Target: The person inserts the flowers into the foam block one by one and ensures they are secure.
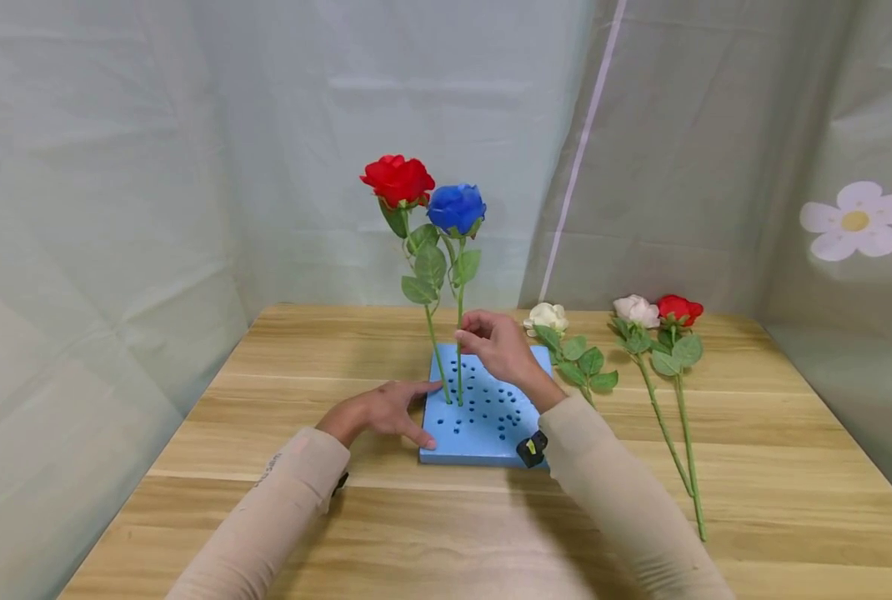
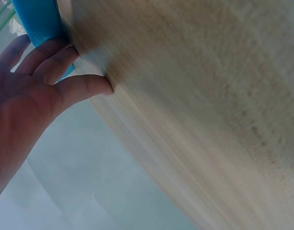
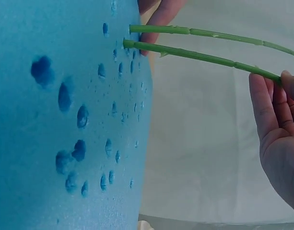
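A blue foam board (image 1: 476, 450) with several holes lies on the table. My right hand (image 1: 497, 346) pinches the green stem (image 3: 204, 56) of a blue rose (image 1: 457, 208) between thumb and fingers, partway up. That stem's lower end meets the board in its left part. Just left of it, a red rose (image 1: 398, 180) stands with a slight lean, its stem also down at a hole. Along the board's left edge my left hand (image 1: 388, 408) lies with fingers and thumb spread, touching the side; in the left wrist view its fingertips (image 2: 65, 52) are against the blue block.
To the right of the board lie a cream rose (image 1: 547, 318), a pale pink rose (image 1: 636, 311) and another red rose (image 1: 679, 309), stems toward me. The wooden table (image 1: 266, 517) ends at hanging cloth (image 1: 386, 100) behind and on both sides.
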Action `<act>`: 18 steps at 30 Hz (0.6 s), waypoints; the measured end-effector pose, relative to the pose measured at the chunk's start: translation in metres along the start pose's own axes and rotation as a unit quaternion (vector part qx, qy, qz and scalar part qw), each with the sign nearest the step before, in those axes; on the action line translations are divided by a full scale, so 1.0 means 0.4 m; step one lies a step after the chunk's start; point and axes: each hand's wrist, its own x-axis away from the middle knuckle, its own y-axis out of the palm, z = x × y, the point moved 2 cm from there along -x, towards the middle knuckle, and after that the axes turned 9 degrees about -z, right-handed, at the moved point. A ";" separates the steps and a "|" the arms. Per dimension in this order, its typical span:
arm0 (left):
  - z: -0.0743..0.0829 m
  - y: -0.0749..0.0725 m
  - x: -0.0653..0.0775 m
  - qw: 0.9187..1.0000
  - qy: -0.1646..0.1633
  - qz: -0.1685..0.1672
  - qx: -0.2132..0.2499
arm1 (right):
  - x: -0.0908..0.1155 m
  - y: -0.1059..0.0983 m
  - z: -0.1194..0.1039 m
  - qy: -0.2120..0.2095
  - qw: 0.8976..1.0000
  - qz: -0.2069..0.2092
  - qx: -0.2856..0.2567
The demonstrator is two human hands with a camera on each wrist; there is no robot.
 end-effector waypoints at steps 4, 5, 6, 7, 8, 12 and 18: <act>-0.003 -0.002 0.000 1.000 0.003 -0.001 0.000 | 0.003 0.003 0.002 0.000 1.000 -0.002 0.007; -0.003 -0.002 0.000 1.000 0.003 0.000 -0.002 | 0.003 0.004 0.002 -0.001 1.000 -0.003 0.006; -0.004 -0.002 0.000 1.000 0.004 0.000 -0.004 | 0.004 0.005 0.003 -0.001 1.000 -0.003 0.004; -0.004 -0.002 0.001 1.000 0.005 -0.001 -0.005 | 0.005 0.006 0.004 -0.002 1.000 -0.004 0.005; -0.005 -0.002 0.000 1.000 0.004 -0.002 -0.005 | 0.005 0.007 0.004 -0.002 1.000 -0.006 0.008; -0.004 -0.002 0.000 1.000 0.003 -0.003 -0.004 | 0.008 0.010 0.005 -0.008 1.000 -0.009 0.027; -0.005 -0.002 -0.002 1.000 0.001 -0.005 -0.001 | 0.011 0.011 0.004 -0.018 0.998 -0.011 0.057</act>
